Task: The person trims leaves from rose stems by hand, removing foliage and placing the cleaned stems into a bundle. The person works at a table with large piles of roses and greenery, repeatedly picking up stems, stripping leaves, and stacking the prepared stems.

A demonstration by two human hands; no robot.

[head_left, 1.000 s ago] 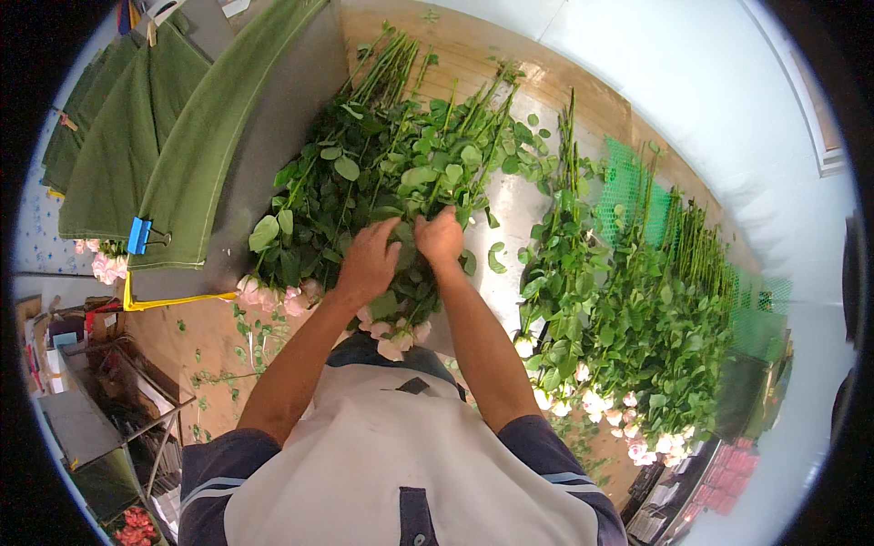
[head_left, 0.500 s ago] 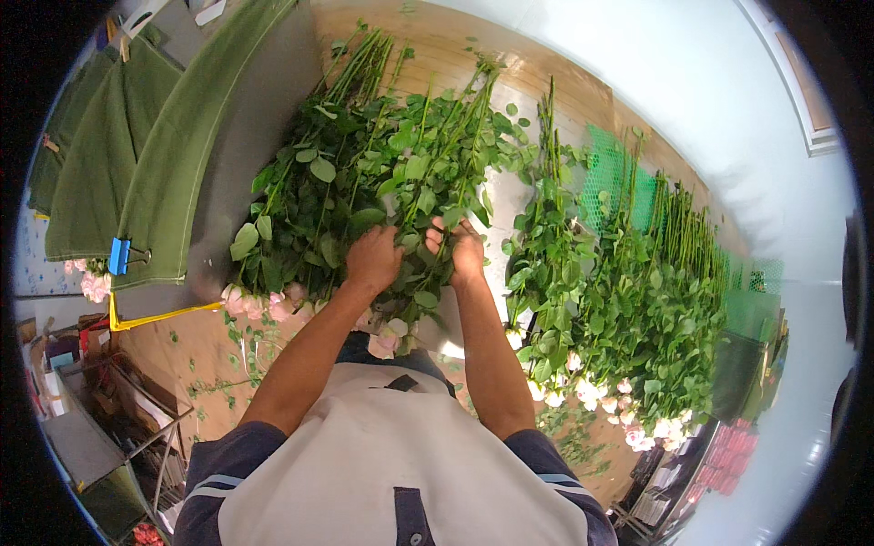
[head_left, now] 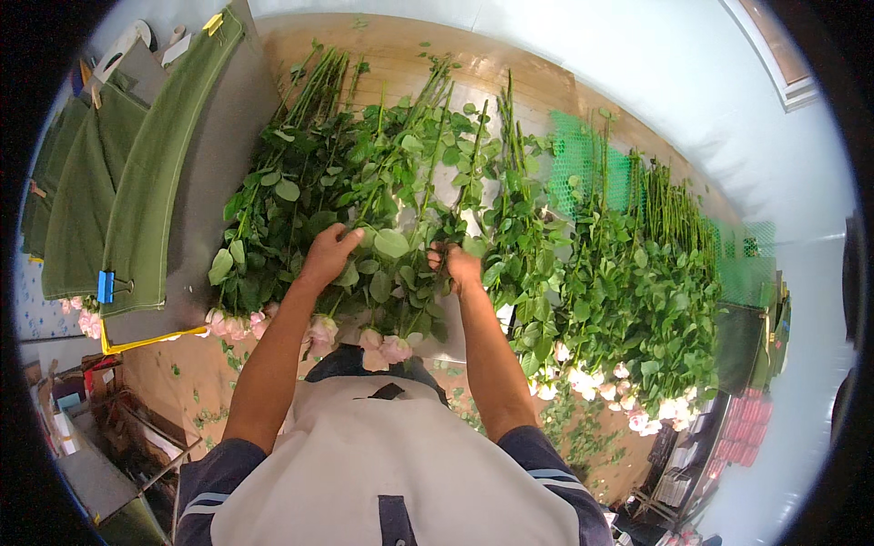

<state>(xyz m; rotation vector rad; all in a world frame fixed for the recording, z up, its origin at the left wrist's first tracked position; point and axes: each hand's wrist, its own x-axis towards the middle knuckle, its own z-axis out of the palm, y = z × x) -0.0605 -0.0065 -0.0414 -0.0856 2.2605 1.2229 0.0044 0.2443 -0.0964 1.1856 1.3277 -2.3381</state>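
Stems [head_left: 480, 136] point away from us, pink blooms [head_left: 395, 350] toward us; our right hand [head_left: 457, 264], nearer, curls round the stems, while our left hand [head_left: 330, 255] is beside leaves [head_left: 391, 242], thumb and fingers loosely apart.

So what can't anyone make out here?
All in the head view:
Right hand: exact grip, partly hidden by leaves.
Left hand: its underside, hidden by its back.
Brown wall panel: far side, cut off by the picture's dark edge.
Feet: hidden by the shirt.
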